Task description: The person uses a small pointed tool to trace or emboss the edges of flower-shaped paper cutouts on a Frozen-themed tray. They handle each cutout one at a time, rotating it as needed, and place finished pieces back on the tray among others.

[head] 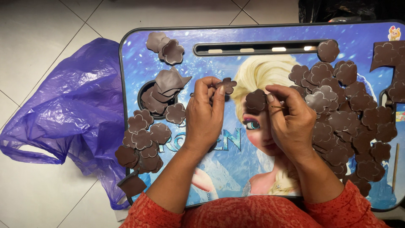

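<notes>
The left hand (205,116) rests back-up over the middle of a blue printed lap table (270,36); its fingers are curled in, and the thumb and forefinger pinch a small brown flower-shaped cutout (228,84) at its lower edge, holding it just above the tabletop near the long slot (257,47) at the top of the table; the right hand (291,122) lies beside it, close but not touching, fingers bent and closed on a second brown flower cutout (255,100), which sticks out to the left of the fingertips over the printed cartoon face.

To the right of the right hand a big heap of the same brown flower shapes (350,114) spreads across the table, overlapping one another, and the hand's edge touches the nearest of them; to the left of the left hand a smaller group of flower shapes (143,139) lies by the table's edge, with some folded brown scraps (166,84) piled in and over the round cup hole; 2 more pieces (165,46) sit at the top left corner.

A crumpled purple plastic bag (67,109) lies on the tiled floor (38,33) against the table's left side; the person's sleeves (253,213) are orange-red.
</notes>
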